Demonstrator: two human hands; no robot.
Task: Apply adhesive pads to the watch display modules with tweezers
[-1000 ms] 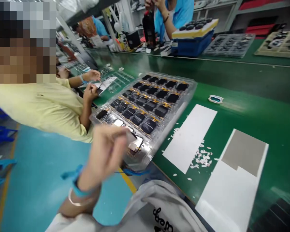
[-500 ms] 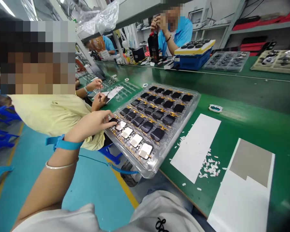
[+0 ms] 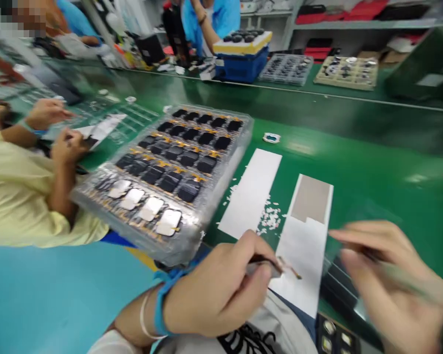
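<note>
My left hand [image 3: 221,285] is low in the middle, fingers pinched on a small dark flat part with an orange flex tail [image 3: 280,265], held over the near end of a white sheet [image 3: 302,246]. My right hand [image 3: 387,280] is at the lower right, smeared by motion, fingers curled around a thin pale tool [image 3: 402,278]. A clear plastic tray [image 3: 221,187] of several dark screen parts and a near row of silvery ones hangs over the table's edge to the left of my hands.
On the green table [image 3: 372,147] lie a second white sheet [image 3: 251,191], white scraps [image 3: 268,219] and a small tape roll [image 3: 271,138]. A person in a yellow shirt [image 3: 18,196] works at the left. Blue bins and more trays stand at the back.
My left hand left the tray's near left corner and came down to the white sheet holding a small part. My right hand has come into view. The camera swung right.
</note>
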